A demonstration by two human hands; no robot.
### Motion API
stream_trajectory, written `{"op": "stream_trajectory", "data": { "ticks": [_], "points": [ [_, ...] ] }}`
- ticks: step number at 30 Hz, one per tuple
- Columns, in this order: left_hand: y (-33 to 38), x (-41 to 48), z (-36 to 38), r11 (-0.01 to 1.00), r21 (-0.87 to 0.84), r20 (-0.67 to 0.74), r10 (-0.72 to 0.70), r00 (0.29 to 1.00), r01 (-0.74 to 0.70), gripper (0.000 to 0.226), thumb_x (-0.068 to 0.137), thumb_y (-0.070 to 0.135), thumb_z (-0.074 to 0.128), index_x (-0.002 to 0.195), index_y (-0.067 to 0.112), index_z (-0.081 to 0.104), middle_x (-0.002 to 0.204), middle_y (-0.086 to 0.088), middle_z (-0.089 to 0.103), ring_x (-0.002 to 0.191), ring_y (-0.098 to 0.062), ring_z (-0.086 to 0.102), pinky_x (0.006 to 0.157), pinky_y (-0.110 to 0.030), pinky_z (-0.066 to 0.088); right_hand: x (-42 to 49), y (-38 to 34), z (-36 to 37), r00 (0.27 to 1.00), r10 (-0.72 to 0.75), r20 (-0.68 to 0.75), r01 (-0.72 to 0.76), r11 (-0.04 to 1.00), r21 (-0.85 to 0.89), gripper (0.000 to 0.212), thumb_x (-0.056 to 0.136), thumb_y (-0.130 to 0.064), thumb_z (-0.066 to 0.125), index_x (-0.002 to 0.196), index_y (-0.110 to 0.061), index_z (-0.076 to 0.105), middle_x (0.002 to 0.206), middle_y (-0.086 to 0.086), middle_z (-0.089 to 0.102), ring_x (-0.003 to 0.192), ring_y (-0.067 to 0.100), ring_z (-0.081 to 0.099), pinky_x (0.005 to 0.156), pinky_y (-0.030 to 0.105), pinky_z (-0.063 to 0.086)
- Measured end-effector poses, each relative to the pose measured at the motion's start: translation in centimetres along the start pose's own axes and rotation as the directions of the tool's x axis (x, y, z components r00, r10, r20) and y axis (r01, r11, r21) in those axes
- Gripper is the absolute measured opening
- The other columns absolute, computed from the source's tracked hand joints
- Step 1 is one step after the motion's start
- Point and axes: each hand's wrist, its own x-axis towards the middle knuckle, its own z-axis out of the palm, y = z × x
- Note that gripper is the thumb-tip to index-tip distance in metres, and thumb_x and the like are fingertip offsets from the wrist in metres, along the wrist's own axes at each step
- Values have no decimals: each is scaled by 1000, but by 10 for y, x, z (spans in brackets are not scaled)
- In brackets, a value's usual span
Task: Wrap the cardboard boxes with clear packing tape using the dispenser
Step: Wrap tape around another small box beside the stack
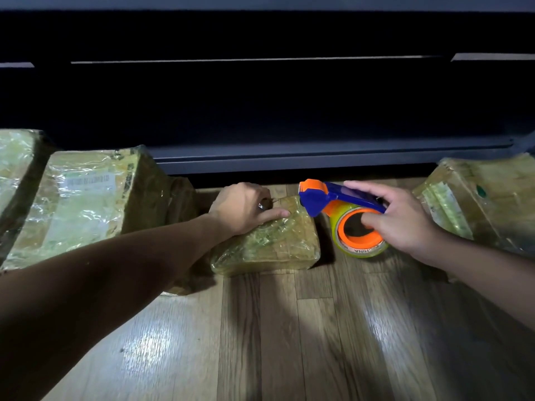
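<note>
While two taped boxes sit at the left edge, a partly seen box point(14, 160) and a large wrapped box point(84, 204) with a pale label under its shiny film, the work happens further right on the wooden floor point(289, 342). The left hand point(246, 208) reaches in from the lower left and lies on top of the small box point(278, 244), which rests on the floor in front of the dark furniture point(260, 111) and is already covered in wrinkled clear tape. Its thumb stretches flat along the box top toward the right, and the other fingers bend over the far edge, so the hand clamps the box in place; a ring shows on one finger.

Just right of that, the blue and orange nose of the tape dispenser point(327, 198) meets the far right corner of the small box. The tape roll point(362, 241) on its orange hub hangs low beside the box; whether it touches the floor I cannot tell. The right hand point(405, 224) is closed around the dispenser, fingers wrapped over the blue handle and the thumb pressed against the orange hub. Beyond it, at the right edge, stands another wrapped box point(486, 198), well apart from the small one.
</note>
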Motion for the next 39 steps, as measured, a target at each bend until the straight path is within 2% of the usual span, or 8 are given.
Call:
{"op": "stream_trajectory", "data": {
  "ticks": [6, 13, 19, 21, 23, 28, 32, 39],
  "points": [
    [8, -4, -3, 997, 65, -168, -35, 985, 46, 77, 92, 85, 28, 75, 18, 62, 77, 5, 59, 77, -18, 59, 61, -34, 50, 2, -2, 8, 1000, 5, 28, -6, 1000, 14, 67, 84, 11, 64, 134, -33, 64, 117, -17, 66, 94, 1, 68, 67, 16, 56],
    [5, 10, -30, 980, -4, 275, -191, 942, 200, 76, 83, 88, 29, 72, 19, 60, 73, -2, 62, 70, -20, 61, 60, -33, 49, -2, -6, 8, 999, 21, 50, -22, 1000, 16, 67, 85, 8, 65, 134, -38, 63, 114, -21, 65, 94, 1, 68, 66, 16, 55],
    [-6, -2, -54, 933, -65, 434, -292, 852, 353, 51, 100, 63, 53, 129, 24, 71, 119, -2, 71, 106, -21, 65, 87, -33, 55, -6, -8, 5, 999, 27, 41, -28, 999, 24, 66, 86, 6, 66, 136, -37, 62, 116, -16, 65, 99, 7, 68, 72, 24, 58],
    [-5, -12, -54, 805, -171, 461, -445, 768, 568, 53, 93, 66, 62, 117, 20, 70, 110, -3, 70, 99, -21, 66, 81, -36, 59, -7, -8, 6, 998, 24, 54, -25, 1000, 19, 66, 86, 6, 66, 135, -38, 62, 116, -17, 64, 100, 9, 68, 70, 24, 58],
    [0, -25, -47, 505, -419, 498, -567, 656, 755, 45, 83, 60, 80, 99, 20, 66, 97, 0, 68, 91, -19, 66, 78, -35, 59, -8, -9, 7, 998, 25, 63, -26, 999, 19, 66, 87, 7, 66, 135, -38, 62, 115, -19, 63, 99, 9, 68, 66, 20, 57],
    [11, -50, -29, -53, -661, 538, -728, 424, 748, 85, 66, 68, 88, 115, 2, 67, 104, -13, 75, 97, -34, 71, 96, -47, 57, -8, -13, 14, 997, 24, 71, -23, 1000, -7, 65, 87, 6, 66, 132, -40, 60, 115, -20, 60, 98, 8, 66, 60, 16, 55],
    [20, -78, -21, -178, -633, 660, -634, 404, 753, 66, 83, 55, 82, 125, 8, 62, 103, -10, 76, 87, -28, 75, 85, -45, 59, -7, -16, 20, 996, 22, 89, -20, 1000, -23, 65, 87, 6, 66, 135, -38, 60, 114, -21, 61, 98, 6, 65, 61, 15, 54],
    [30, -117, -34, -165, -674, 678, -525, 514, 721, 41, 86, 47, 80, 117, 29, 61, 113, -3, 70, 99, -25, 71, 85, -51, 63, -3, -23, 25, 997, 4, 75, -2, 1000, -29, 64, 87, 8, 65, 134, -34, 62, 108, -24, 61, 93, 1, 64, 59, 7, 49]
  ]
}}
